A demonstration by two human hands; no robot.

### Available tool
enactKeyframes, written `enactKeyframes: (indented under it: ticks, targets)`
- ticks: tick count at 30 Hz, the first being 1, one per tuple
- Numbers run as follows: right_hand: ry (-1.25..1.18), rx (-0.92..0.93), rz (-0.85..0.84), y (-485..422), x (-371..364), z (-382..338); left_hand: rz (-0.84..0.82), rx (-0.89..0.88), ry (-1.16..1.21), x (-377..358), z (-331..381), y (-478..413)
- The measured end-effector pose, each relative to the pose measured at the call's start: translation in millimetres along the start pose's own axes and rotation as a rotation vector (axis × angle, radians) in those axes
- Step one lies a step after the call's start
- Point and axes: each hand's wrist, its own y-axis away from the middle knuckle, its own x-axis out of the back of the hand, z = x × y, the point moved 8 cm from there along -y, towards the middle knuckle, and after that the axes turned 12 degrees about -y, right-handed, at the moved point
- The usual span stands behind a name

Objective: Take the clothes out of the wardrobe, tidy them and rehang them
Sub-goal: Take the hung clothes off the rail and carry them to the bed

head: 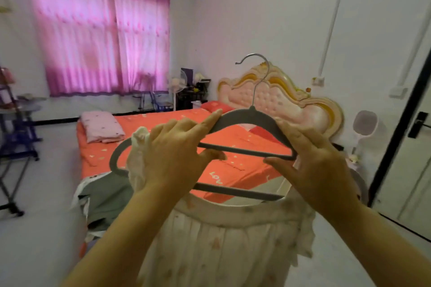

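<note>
Both left hand [172, 158] and right hand [312, 163] gripping grey hanger [247, 116], cream dress [221, 240] below, orange bed [149, 123], pink curtains [100, 30]

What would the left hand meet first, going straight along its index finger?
Probably the neck of the upper grey hanger, below its hook; that finger of the left hand lies along its shoulder. Depth unclear.
</note>
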Motion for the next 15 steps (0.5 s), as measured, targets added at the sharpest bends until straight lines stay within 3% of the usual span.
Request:
enactKeyframes:
  ticks: [9, 15]
  targets:
    - [-0.396, 0.084, -0.033, -57, -155, 56, -0.029, 0.147, -0.230, -84, -77, -16]
    - [-0.534, 0.174, -0.067, -97, -242, 65, -0.046, 0.239, -0.300, -129, -129, -20]
